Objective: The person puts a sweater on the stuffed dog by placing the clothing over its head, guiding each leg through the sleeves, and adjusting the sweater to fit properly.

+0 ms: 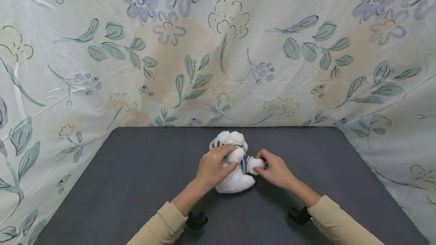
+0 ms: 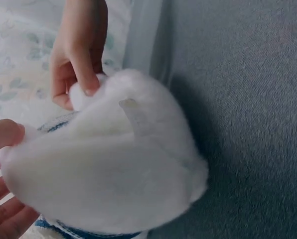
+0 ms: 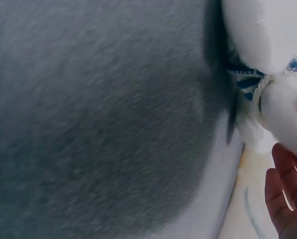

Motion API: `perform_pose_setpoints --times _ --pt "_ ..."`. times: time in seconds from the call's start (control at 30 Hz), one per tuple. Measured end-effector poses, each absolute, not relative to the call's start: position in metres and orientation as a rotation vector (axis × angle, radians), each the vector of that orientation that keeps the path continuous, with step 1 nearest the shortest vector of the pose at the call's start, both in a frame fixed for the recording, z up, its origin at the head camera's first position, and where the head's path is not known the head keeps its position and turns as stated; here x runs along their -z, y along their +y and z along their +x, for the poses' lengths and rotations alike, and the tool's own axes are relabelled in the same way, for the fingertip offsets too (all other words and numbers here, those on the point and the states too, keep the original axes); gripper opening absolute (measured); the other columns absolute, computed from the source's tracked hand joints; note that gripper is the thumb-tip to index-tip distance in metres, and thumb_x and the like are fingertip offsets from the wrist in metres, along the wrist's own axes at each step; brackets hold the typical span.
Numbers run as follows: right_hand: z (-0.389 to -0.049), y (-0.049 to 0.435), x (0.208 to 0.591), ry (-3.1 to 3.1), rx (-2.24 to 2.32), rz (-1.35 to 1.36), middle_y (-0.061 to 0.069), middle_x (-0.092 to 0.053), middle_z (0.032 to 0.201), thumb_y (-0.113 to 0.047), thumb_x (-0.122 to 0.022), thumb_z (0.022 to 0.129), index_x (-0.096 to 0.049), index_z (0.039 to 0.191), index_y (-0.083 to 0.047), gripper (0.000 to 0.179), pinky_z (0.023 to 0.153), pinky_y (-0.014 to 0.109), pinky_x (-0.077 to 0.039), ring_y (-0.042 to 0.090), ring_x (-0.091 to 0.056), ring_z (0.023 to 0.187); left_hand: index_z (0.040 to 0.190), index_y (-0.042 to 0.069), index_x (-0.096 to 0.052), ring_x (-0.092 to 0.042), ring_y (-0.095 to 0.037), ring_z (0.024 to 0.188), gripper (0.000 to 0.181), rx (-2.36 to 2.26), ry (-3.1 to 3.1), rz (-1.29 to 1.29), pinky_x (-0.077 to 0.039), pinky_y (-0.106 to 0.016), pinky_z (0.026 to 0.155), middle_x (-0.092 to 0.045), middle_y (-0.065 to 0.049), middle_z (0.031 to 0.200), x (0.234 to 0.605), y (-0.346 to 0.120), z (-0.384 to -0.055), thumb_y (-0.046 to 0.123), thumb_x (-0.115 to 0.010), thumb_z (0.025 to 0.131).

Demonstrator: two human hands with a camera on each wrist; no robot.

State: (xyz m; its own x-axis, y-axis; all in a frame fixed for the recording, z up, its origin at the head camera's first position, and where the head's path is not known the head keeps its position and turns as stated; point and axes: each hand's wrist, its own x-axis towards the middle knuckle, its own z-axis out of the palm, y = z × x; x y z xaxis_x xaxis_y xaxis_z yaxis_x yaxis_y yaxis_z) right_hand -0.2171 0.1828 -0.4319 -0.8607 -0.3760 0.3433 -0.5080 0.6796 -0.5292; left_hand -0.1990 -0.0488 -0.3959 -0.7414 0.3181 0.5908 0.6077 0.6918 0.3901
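A white plush toy with blue-and-white striped knit cloth about it sits on the dark grey table. My left hand holds a rounded white part on its near side, thumb below and fingers above. At the toy's right, my right hand pinches the tip of a stubby white limb between thumb and fingers. In the left wrist view a small pale tag sticks out of the plush. The striped cloth and a light braided edge ring the limb in the right wrist view. The toy's face is hidden.
The dark grey table top spreads out on both sides of the toy. A floral cloth hangs behind and at the sides, meeting the table's far edge just beyond the toy. Black wrist mounts are worn below both cuffs.
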Motion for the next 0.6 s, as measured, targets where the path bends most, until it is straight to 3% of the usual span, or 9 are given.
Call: perform_pose_setpoints --times 0.27,0.5,0.6 --pt "-0.218 0.188 0.427 -2.745 -0.839 0.798 -0.007 -0.057 0.09 -0.019 -0.07 0.082 -0.055 0.096 -0.017 0.02 0.069 0.027 -0.045 0.007 -0.053 0.079 0.113 0.019 -0.065 -0.061 -0.014 0.101 0.039 0.777 -2.434 -0.736 -0.051 -0.031 0.077 -0.065 0.002 0.11 0.399 -0.043 -0.198 0.024 -0.076 0.076" --pt "-0.218 0.179 0.398 -2.641 -0.921 0.99 0.004 -0.057 0.116 -0.022 -0.064 0.087 -0.053 0.124 -0.007 0.041 0.081 0.042 -0.049 0.024 -0.057 0.101 0.113 0.018 -0.065 -0.061 -0.014 0.099 0.04 0.775 -2.4 -0.758 -0.052 -0.029 0.075 -0.064 0.001 0.11 0.399 -0.043 -0.199 0.024 -0.077 0.075" --pt "-0.22 0.174 0.387 -2.65 -0.993 1.067 0.005 -0.054 0.125 -0.024 -0.061 0.09 -0.048 0.131 -0.008 0.046 0.082 0.044 -0.048 0.022 -0.057 0.105 0.112 0.017 -0.065 -0.062 -0.013 0.096 0.04 0.777 -2.388 -0.767 -0.052 -0.028 0.073 -0.064 0.001 0.11 0.4 -0.042 -0.198 0.024 -0.077 0.074"
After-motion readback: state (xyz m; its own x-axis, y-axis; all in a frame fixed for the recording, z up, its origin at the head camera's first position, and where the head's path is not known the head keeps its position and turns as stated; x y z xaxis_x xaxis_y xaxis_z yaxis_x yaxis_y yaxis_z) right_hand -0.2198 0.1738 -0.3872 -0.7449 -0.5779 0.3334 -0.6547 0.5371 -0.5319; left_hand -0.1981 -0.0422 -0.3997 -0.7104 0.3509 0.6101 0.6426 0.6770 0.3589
